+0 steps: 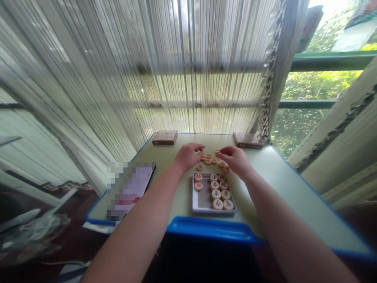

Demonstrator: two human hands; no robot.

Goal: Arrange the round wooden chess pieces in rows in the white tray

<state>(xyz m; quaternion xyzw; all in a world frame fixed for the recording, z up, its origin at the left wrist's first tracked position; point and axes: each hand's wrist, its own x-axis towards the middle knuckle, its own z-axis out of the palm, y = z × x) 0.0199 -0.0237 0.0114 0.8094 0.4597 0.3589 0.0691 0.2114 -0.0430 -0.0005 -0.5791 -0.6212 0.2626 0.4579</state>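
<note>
Round wooden Chinese chess pieces (208,161) with red characters lie loose on the table between my hands. My left hand (190,156) is over the left side of this group, fingers apart and reaching inward, with nothing visible in them. Between the thumb and fingertips of my right hand (235,159) is a Chinese chess piece (217,152), partly covered by the fingers. Closer to me lies an open shallow box (194,202). It holds two red-lettered pieces (198,186) at left and two columns of pieces at right, mostly dark-lettered (218,204).
The pale table (282,188) has a blue edge and a raised blue lip (212,228) in front. Flat brown boxes stand at the back left (165,137) and back right (248,140). A phone or tablet (137,184), partly blurred out, lies at left. Curtains (200,86) hang behind.
</note>
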